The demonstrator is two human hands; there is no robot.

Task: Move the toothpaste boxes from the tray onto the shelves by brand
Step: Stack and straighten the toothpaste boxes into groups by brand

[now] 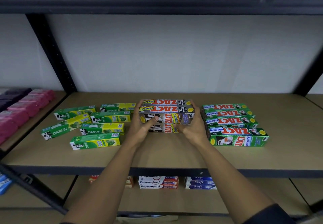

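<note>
At the middle of the tan shelf board [157, 155], a block of silver Zact Smokers boxes [166, 115] sits stacked two high and two deep, as far as the angle lets me judge. Both hands clasp it from the ends: the left hand [141, 127] wraps the left end with its thumb pressed on the front face, and the right hand [192, 126] cups the right end, fingers curled over the top corner. Just right of the block, a row of green Zact Whitening boxes [234, 124] lies side by side, close to the right wrist but apart from the silver stack. To the left, green-and-yellow Darlie boxes [94, 126] lie loosely scattered at differing angles. Farther left, pink and purple packs [24, 106] fill a neighbouring shelf. Below, Pepsodent boxes [158, 182] and blue Safi boxes [199, 182] rest on the lower shelf.
</note>
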